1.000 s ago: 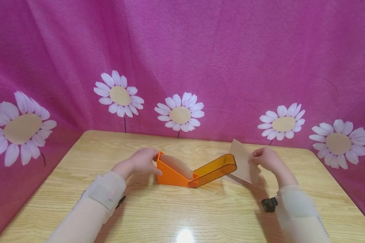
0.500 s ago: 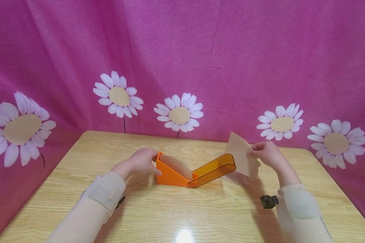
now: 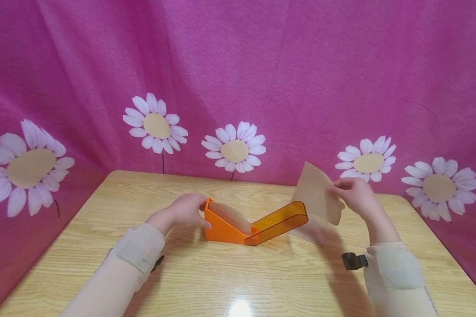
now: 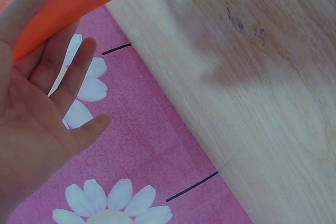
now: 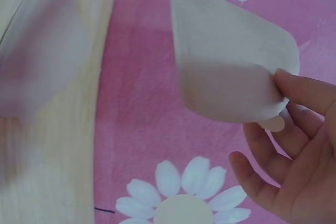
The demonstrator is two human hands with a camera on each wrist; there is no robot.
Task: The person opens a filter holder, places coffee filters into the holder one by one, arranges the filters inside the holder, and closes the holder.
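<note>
On the table, the orange holder stands with its long axis running left to right. The left hand grips its tall left end; the amber lid slants up rightward. Beyond the lid, the right hand pinches the raised paper by its right edge. Behind hangs the curtain.

Wedge-shaped orange holder: on the bench, its tall end gripped by the left fingers. Tan paper inside, curved edge showing. Amber see-through lid: open, tilted up toward the right fingers. Tan sheet: pinched by those fingers, left of them, slightly bowed, clear of the bench.
</note>
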